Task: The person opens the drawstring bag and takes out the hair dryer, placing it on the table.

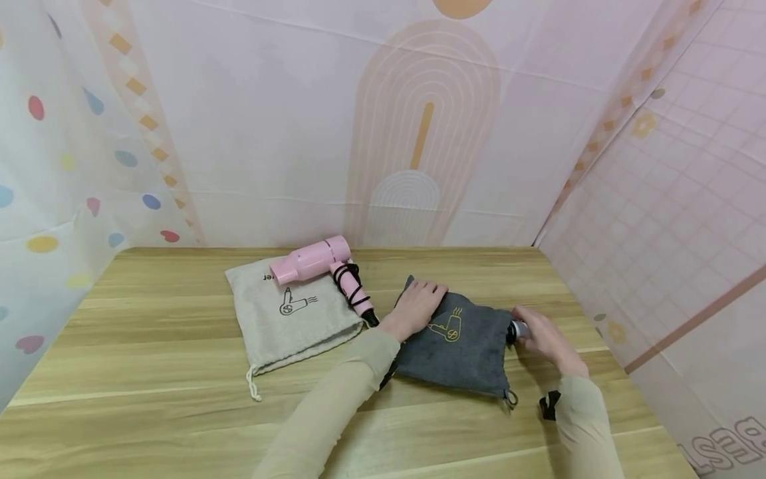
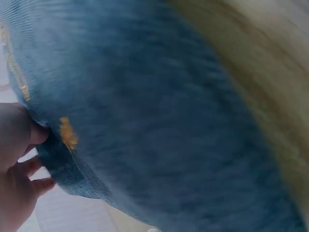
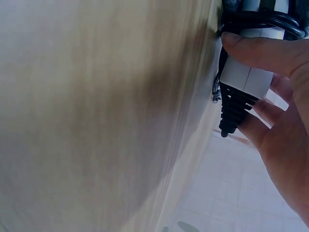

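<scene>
A dark grey drawstring bag (image 1: 461, 349) with a yellow hair dryer drawing lies on the table. My left hand (image 1: 419, 306) holds its upper left part; in the left wrist view the thumb and fingers (image 2: 42, 186) are at the cloth's edge. At the bag's right end, my right hand (image 1: 544, 336) grips the white handle of a hair dryer (image 3: 247, 77), which has a black cord wound round it and a ribbed black cord end. The rest of this dryer is hidden inside the bag.
Left of the hands, a pink hair dryer (image 1: 314, 261) with its cord wrapped round the handle lies across a light beige drawstring bag (image 1: 263, 319). A black piece (image 1: 549, 404) is beside the right sleeve. Patterned curtains (image 1: 269, 133) border the wooden table (image 1: 149, 372).
</scene>
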Demonstrator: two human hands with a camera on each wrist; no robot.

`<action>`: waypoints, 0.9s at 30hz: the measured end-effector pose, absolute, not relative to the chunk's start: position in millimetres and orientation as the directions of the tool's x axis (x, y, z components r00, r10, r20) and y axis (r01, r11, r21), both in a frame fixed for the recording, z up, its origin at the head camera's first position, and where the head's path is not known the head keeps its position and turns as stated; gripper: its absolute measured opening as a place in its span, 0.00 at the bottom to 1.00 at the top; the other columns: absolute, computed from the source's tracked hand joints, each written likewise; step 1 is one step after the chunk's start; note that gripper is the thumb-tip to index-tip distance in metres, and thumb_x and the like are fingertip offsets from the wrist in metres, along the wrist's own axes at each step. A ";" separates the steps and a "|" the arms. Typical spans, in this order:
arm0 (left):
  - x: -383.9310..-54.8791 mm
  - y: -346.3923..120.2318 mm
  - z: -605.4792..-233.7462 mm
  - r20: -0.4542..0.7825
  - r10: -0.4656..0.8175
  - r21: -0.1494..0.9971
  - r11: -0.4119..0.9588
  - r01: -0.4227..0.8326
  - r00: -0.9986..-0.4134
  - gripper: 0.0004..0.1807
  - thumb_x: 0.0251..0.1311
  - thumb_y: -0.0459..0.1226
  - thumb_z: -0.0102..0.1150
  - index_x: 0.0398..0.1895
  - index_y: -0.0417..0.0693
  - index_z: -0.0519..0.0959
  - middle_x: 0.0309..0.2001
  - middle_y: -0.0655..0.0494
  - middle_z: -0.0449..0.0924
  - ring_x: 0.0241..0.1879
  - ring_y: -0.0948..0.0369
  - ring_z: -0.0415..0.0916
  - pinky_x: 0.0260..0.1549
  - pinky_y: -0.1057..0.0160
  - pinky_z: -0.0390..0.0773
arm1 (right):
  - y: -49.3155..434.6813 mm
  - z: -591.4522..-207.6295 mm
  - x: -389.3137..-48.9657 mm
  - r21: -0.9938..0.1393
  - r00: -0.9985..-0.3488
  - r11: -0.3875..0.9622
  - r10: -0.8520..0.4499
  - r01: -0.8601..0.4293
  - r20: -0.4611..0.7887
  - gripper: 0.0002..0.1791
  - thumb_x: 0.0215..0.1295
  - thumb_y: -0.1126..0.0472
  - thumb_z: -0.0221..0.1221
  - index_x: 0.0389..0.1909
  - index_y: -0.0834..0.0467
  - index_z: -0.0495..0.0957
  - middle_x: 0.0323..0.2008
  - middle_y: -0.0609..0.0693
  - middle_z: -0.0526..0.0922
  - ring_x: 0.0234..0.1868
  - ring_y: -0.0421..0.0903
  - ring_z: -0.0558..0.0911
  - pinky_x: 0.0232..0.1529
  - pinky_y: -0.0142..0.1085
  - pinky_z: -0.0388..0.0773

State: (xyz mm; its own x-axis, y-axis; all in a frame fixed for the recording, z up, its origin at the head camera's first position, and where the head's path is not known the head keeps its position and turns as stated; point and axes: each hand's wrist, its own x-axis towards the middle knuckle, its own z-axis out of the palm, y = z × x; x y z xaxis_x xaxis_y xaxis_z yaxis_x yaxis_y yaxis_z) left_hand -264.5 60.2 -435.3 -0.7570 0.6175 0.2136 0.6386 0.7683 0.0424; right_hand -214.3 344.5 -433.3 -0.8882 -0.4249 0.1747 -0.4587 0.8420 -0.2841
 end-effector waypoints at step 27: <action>-266.8 38.8 -438.4 0.167 0.552 -0.087 0.834 0.545 -0.817 0.19 0.67 0.35 0.51 0.61 0.49 0.67 0.53 0.50 0.77 0.51 0.54 0.77 0.49 0.57 0.78 | 355.3 -430.8 -202.8 -0.327 -0.928 0.868 -0.351 -0.373 0.126 0.20 0.44 0.77 0.61 0.40 0.62 0.71 0.37 0.58 0.81 0.38 0.56 0.81 0.40 0.52 0.80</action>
